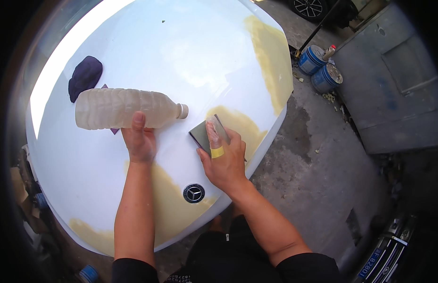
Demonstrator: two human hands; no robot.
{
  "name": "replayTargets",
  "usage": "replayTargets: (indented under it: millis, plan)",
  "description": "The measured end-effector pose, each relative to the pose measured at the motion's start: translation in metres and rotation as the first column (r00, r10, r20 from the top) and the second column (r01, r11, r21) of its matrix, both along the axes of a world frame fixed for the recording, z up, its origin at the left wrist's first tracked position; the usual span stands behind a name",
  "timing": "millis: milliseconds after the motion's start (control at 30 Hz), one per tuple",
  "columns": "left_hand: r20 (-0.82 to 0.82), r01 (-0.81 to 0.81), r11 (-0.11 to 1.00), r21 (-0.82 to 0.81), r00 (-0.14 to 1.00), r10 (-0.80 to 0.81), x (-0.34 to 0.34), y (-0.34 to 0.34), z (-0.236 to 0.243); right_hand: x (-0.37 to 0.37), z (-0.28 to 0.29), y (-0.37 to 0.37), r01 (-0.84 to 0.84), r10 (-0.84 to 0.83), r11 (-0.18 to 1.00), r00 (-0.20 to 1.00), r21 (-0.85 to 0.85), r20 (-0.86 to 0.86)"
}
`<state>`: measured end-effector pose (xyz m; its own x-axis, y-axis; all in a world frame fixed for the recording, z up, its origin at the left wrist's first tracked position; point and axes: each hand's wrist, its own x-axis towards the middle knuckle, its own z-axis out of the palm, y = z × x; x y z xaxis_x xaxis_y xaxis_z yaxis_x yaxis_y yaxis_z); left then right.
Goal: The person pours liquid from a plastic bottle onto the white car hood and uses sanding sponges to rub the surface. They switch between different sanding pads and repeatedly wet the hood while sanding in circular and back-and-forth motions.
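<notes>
My left hand (pixel 137 144) grips a cloudy plastic bottle (pixel 120 107) lying sideways in the air over a white car hood (pixel 96 174). Under my right hand (pixel 226 170) is a flat grey-green sanding pad (pixel 200 134), held against a yellowish patch (pixel 252 134) near the hood's right edge; clear wrap and yellow tape cover one finger. A dark purple lump (pixel 85 75) rests on the upper left of the hood, and a purple sheet (pixel 115 130) peeks out behind the bottle. A round silver-and-black emblem (pixel 194 193) sits low on the hood.
Two blue-labelled buckets (pixel 326 78) stand beside a grey metal panel (pixel 393 94) at right. A car wheel (pixel 308 7) shows at the top. A bumper-like part (pixel 393 240) lies at lower right, a blue can (pixel 88 273) at lower left. Concrete floor (pixel 313 179) surrounds the hood.
</notes>
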<state>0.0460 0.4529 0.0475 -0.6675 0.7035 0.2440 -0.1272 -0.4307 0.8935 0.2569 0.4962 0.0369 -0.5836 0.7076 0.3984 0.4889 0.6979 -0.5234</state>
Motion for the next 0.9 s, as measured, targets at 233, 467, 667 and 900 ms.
replayTargets:
  millis: [233, 467, 667, 900]
  plan:
    - [-0.008, -0.028, 0.999, 0.024, 1.0, 0.028, 0.005, 0.006, 0.007, -0.016, 0.017, 0.119, 0.262, -0.242, 0.948, 0.962, -0.179, 0.126]
    - [0.004, -0.019, 1.0, 0.019, 1.0, 0.019, 0.003, 0.003, 0.005, -0.002, 0.004, 0.023, 0.046, -0.045, 0.998, 0.999, -0.054, 0.011]
    - [-0.01, -0.03, 0.999, 0.022, 0.999, 0.03, 0.004, 0.004, 0.005, -0.018, 0.02, 0.094, 0.227, -0.206, 0.956, 0.971, -0.187, 0.123]
    - [-0.012, -0.029, 0.999, 0.03, 1.0, 0.029, 0.005, 0.001, 0.005, -0.007, 0.001, 0.048, 0.106, -0.105, 0.991, 0.994, -0.082, 0.013]
